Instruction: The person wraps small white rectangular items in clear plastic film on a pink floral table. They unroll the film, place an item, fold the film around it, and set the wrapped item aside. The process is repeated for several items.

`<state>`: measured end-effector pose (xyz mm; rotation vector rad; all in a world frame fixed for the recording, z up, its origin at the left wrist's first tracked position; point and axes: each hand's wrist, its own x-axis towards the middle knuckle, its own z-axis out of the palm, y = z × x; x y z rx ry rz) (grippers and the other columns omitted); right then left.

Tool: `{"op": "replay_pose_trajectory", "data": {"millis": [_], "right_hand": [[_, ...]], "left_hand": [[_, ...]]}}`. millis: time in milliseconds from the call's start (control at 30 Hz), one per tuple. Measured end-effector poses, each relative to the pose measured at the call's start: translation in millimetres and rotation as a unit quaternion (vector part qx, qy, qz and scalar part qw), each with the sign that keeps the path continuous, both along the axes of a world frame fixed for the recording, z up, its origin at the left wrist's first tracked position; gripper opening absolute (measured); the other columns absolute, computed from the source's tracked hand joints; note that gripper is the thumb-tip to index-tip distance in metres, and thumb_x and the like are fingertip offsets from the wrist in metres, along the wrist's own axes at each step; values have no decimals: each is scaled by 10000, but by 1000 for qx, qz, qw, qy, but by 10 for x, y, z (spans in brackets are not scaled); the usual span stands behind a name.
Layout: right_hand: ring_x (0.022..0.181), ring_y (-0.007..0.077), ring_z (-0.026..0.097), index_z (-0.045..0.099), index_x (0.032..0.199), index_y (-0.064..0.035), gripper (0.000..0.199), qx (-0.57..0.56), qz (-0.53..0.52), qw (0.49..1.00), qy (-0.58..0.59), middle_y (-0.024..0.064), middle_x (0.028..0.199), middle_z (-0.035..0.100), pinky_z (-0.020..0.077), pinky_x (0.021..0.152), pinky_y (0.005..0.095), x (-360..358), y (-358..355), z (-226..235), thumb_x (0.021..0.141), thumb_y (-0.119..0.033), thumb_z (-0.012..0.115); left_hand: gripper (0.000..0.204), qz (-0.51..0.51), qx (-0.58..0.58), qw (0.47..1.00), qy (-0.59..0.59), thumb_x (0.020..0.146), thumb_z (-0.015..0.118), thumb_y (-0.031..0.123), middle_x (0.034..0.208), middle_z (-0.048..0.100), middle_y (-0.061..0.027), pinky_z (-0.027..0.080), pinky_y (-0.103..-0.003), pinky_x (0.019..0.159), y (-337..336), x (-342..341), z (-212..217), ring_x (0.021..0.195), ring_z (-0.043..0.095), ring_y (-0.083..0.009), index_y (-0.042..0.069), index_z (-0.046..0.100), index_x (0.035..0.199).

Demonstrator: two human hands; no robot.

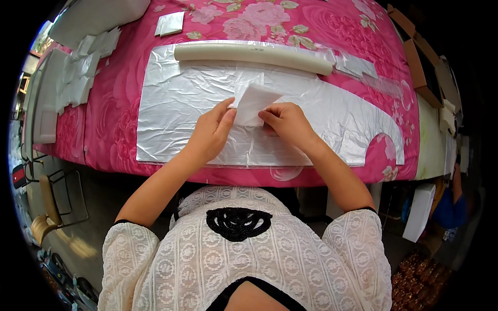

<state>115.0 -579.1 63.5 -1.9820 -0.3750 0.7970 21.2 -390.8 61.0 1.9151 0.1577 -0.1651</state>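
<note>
My left hand (pixel 211 130) and my right hand (pixel 286 122) both pinch a small white folded sheet (pixel 253 102), held tilted just above a large crinkled silver plastic sheet (pixel 176 114). The silver sheet lies flat on a table covered with a pink flowered cloth (pixel 114 124). My left thumb and fingers grip the small sheet's left edge; my right fingers hold its lower right edge. A long cream-white tube (pixel 249 54) lies across the far edge of the silver sheet.
Several small white folded pieces (pixel 85 67) are stacked at the table's left end, and two more (pixel 170 23) lie at the far side. Cardboard boxes (pixel 420 57) stand to the right. A wooden chair (pixel 49 207) stands on the floor at lower left.
</note>
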Motion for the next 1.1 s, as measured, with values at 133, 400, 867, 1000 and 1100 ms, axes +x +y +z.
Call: {"op": "replay_pose_trajectory", "data": {"millis": [133, 400, 867, 1000, 1100], "right_hand": [[536, 91, 590, 640, 783, -12, 236, -47, 14, 988, 144, 37, 657, 607, 437, 457, 221, 269, 85, 82, 856, -234, 609], [692, 157, 637, 627, 895, 4, 243, -96, 30, 994, 34, 99, 797, 642, 490, 586, 283, 168, 114, 79, 794, -213, 670], [1113, 307, 500, 561, 1129, 15, 413, 46, 221, 857, -463, 146, 1187, 549, 425, 944, 363, 288, -4, -162, 716, 8, 556], [1051, 300, 530, 588, 1085, -13, 427, 61, 202, 859, -466, 127, 1131, 575, 451, 888, 365, 289, -1, -204, 668, 62, 541], [973, 274, 563, 617, 994, -29, 327, 59, 219, 855, -466, 94, 1026, 606, 486, 809, 349, 201, -14, -157, 676, 32, 567]], "left_hand": [[610, -3, 111, 975, -195, 915, 460, 284, 1346, 374, -248, 345, -396, 993, -108, 3, -90, 1240, 399, -329, -52, 237, 1373], [742, -130, 402, 890, -172, 840, 526, 325, 1451, 220, -219, 137, -430, 1107, -330, -84, -299, 1364, 191, -327, -69, 207, 1381], [535, -123, 430, 859, -248, 714, 585, 67, 1217, 522, -172, 403, -374, 924, -183, 184, -196, 1119, 502, -280, -56, 453, 1217], [446, -149, 442, 842, -272, 698, 587, 17, 1139, 587, -141, 431, -372, 897, -130, 240, -220, 1044, 563, -255, -33, 530, 1137], [466, -180, 379, 848, -323, 678, 622, 39, 1129, 598, -132, 439, -384, 892, -70, 120, -212, 1019, 583, -257, -6, 544, 1135]]}}
